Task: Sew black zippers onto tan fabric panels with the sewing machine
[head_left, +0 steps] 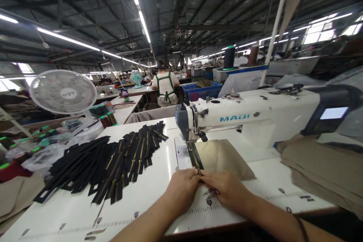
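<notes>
My left hand (pixel 183 186) and my right hand (pixel 227 188) lie close together on the white table (pixel 159 200), fingers pressed on the near end of a black zipper (pixel 196 157). The zipper runs from my fingertips up under the needle of the white MAQI sewing machine (pixel 255 115). It lies along the left edge of a tan fabric piece (pixel 224 157), which spreads to the right under the machine arm. Both hands pinch the zipper and fabric edge in front of the presser foot (pixel 190 145).
A fanned pile of black zippers with gold teeth (pixel 107 162) covers the table's left half. Folded tan fabric (pixel 323 170) is stacked at right. A white fan (pixel 62 91) and thread spools (pixel 107 119) stand at left. Another person (pixel 165 85) sits farther back.
</notes>
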